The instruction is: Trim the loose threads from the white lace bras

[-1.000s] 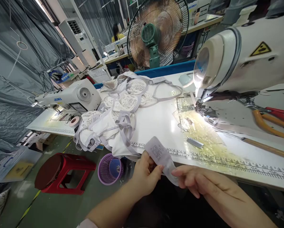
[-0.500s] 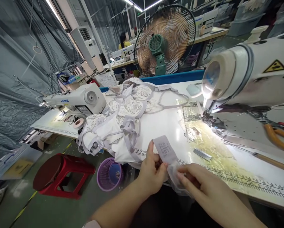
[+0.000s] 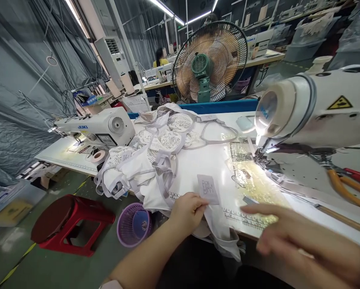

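Note:
My left hand (image 3: 188, 209) is closed in a pinch on a white garment piece (image 3: 220, 233) that hangs over the table's front edge. A small printed label (image 3: 208, 189) stands up from the piece just above my fingers. My right hand (image 3: 300, 239) is open, fingers stretched out and pointing left, hovering over the front edge of the table to the right of the label and holding nothing. A white sewing machine (image 3: 312, 108) stands at the right, its lit needle area (image 3: 262, 152) beyond my right hand.
A pile of white lace garments with grey straps (image 3: 155, 156) lies on the white table (image 3: 204, 164). A second sewing machine (image 3: 98, 127) is at left, a fan (image 3: 210, 62) behind. Orange-handled scissors (image 3: 345, 184) lie right. On the floor: red stool (image 3: 68, 218), purple basket (image 3: 133, 224).
My right hand let go of the garment piece and moved right, opening flat. My left hand laid the piece and label down onto the table edge. The view tilted slightly up.

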`<control>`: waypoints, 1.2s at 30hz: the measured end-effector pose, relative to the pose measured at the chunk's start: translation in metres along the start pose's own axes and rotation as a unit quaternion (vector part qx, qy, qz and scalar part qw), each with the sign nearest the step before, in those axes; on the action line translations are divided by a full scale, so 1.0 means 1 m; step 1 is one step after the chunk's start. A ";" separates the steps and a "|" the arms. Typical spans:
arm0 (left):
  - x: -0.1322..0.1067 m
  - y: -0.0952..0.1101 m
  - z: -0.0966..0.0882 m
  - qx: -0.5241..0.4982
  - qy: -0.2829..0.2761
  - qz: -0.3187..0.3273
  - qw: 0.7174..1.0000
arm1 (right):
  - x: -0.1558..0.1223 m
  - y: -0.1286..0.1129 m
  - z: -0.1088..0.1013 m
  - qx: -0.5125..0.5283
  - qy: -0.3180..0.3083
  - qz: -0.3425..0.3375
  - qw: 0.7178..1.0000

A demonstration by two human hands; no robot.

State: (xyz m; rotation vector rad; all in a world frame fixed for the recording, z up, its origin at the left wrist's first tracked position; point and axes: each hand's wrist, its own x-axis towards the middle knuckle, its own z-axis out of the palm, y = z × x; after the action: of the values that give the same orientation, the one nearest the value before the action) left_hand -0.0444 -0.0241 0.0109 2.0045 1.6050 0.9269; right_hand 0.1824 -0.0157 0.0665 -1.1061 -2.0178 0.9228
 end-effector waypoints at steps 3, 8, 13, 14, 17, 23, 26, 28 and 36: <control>-0.001 -0.007 -0.001 0.074 0.004 0.025 0.997 | 0.027 0.036 -0.007 -0.219 0.009 0.090 0.972; -0.004 -0.014 0.001 0.194 0.075 0.078 0.975 | 0.051 0.073 0.003 -0.303 -0.058 0.134 0.942; -0.002 -0.022 0.002 0.153 0.117 0.151 0.970 | 0.046 0.067 0.008 -0.208 -0.081 0.155 0.963; -0.001 -0.023 0.002 0.134 0.110 0.152 0.973 | 0.044 0.061 0.011 -0.167 -0.082 0.150 0.971; 0.002 -0.022 0.000 0.092 0.092 0.119 0.984 | 0.044 0.039 0.027 -0.022 -0.104 0.159 0.982; 0.004 -0.015 -0.011 0.056 0.058 0.034 0.996 | 0.060 0.011 0.065 0.051 -0.124 0.194 0.972; 0.005 -0.015 -0.015 0.055 0.034 0.029 0.997 | 0.065 0.010 0.073 0.021 -0.121 0.175 0.977; 0.004 -0.016 -0.016 0.058 0.025 0.035 0.997 | 0.066 0.011 0.074 0.003 -0.122 0.165 0.979; 0.003 -0.016 -0.014 0.038 0.037 0.057 0.997 | 0.064 0.009 0.073 -0.012 -0.153 0.150 0.977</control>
State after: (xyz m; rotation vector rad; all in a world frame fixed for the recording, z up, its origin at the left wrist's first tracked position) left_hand -0.0650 -0.0187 0.0102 2.1567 1.6019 1.0071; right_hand 0.1000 0.0245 0.0326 -1.3783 -2.1423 1.2920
